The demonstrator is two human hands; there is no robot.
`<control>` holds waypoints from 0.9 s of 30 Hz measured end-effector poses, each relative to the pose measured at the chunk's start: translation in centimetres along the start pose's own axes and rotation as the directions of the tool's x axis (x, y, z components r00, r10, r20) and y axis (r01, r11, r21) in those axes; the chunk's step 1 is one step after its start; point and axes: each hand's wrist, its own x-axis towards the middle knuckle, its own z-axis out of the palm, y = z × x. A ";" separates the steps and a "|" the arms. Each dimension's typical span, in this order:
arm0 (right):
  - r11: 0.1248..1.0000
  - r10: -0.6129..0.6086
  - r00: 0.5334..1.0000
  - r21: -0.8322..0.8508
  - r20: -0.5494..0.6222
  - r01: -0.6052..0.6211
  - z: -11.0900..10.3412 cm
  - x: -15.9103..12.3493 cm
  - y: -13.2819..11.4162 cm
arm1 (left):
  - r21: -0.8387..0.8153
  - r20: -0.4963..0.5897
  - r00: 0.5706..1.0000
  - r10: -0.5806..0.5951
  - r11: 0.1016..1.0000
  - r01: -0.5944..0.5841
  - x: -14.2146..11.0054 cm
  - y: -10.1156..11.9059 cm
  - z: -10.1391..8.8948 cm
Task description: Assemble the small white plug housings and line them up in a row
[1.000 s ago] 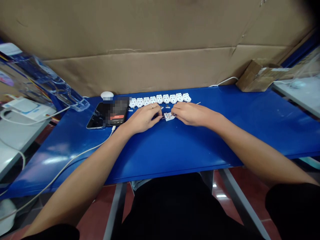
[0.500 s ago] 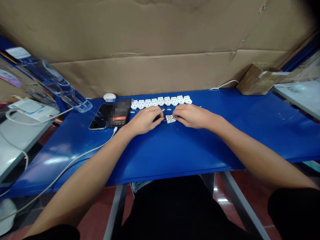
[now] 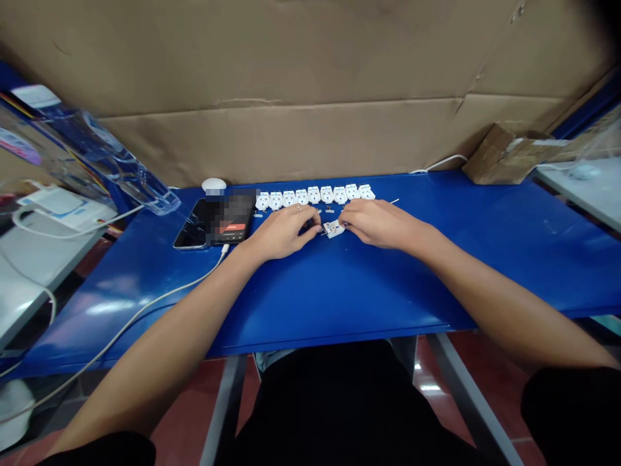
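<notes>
Between my hands, a small white plastic piece (image 3: 332, 229) with metal-coloured details lies low over the table, tilted. My right hand (image 3: 373, 223) is closed, its fingertips pinched at the piece's right edge. From the other side comes my left hand (image 3: 290, 232), thumb and fingers pressed together by the left edge. A thin dark bit shows at its fingertips, too small to name. Just behind, a row of several white plastic housings (image 3: 314, 195) lines the table. Small metal parts (image 3: 330, 209) lie in front of that row, partly hidden by my hands.
Two phones (image 3: 194, 223) lie left of my hands, with a white cable (image 3: 160, 301) running off toward me. A white rounded object (image 3: 213, 186) sits behind them. A clear bottle (image 3: 116, 158) leans at left. A cardboard box (image 3: 502, 155) stands at back right on the blue table (image 3: 310, 291).
The white piece has turned slightly between my hands and its right edge has risen. Both hands stay nearly in place; the whole view has shifted a little.
</notes>
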 end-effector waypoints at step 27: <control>0.921 0.034 0.879 0.356 -0.475 0.157 1.1 0.1 -1.0 | -0.533 -0.233 0.969 -0.087 0.844 -0.052 0.5 2.8 1.0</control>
